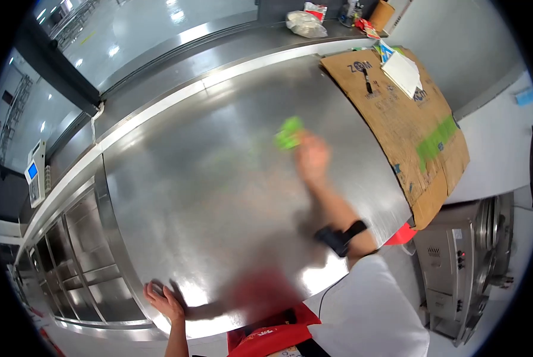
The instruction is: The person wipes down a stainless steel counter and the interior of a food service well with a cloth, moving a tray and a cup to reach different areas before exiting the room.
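Observation:
My right hand (313, 156) is closed on a bright green cloth (289, 133), which lies against the steel tabletop (219, 172) towards its far middle. Both the hand and the cloth are blurred, so the cloth's folds are hard to make out. A black strap with a small dark device (336, 238) is around my right forearm. At the near left edge of the tabletop, my left hand (164, 302) rests on the metal with its fingers spread and nothing in them.
Flattened cardboard (391, 119) covers the tabletop's right end, with a black marker (368, 82) and white papers (402, 74) on it. A plastic bag (306, 24) sits on the far ledge. Steel wells (88, 256) lie left; a steel appliance (451, 262) stands right.

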### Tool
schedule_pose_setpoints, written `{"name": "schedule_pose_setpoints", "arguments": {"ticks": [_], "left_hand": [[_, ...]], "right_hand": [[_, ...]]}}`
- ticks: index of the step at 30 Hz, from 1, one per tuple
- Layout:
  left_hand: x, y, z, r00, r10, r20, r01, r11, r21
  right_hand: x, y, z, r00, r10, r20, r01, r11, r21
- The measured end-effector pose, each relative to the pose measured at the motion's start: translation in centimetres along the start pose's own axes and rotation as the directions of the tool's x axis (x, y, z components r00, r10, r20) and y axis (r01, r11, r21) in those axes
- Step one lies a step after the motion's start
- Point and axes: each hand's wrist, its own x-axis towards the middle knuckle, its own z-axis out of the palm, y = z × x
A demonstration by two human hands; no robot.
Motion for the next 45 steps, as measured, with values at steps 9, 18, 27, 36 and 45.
{"name": "schedule_pose_setpoints", "arguments": {"ticks": [9, 18, 27, 36, 45], "left_hand": [[-0.1, 0.4, -0.2, 1.0, -0.012, 0.008, 0.011, 0.997, 0.079], [-0.1, -0.5, 0.2, 1.0, -0.008, 0.025, 0.006, 0.998, 0.06], [0.0, -2.6, 1.8, 0.99, 0.001, 0.14, 0.01, 0.997, -0.078], [0.4, -1.0, 0.8, 0.988, 0.012, 0.152, -0.043, 0.978, 0.202], [-0.5, -4.0, 1.9, 0.987, -0.012, 0.159, 0.026, 0.996, -0.087]], "right_hand": [[-5.3, -12.8, 6.2, 0.976, -0.151, 0.158, 0.094, 0.944, 0.318], [5.8, 9.1, 4.0, 0.993, -0.114, 0.0, 0.101, 0.883, -0.457], [16.6, 20.6, 8.9, 0.912, 0.287, -0.293, -0.402, 0.771, -0.495], [18.0, 8.8, 9.8, 0.699, -0.202, 0.685, -0.302, 0.785, 0.54], [22.2, 17.9, 14.8, 0.941, 0.306, -0.144, -0.304, 0.952, 0.035]]}}
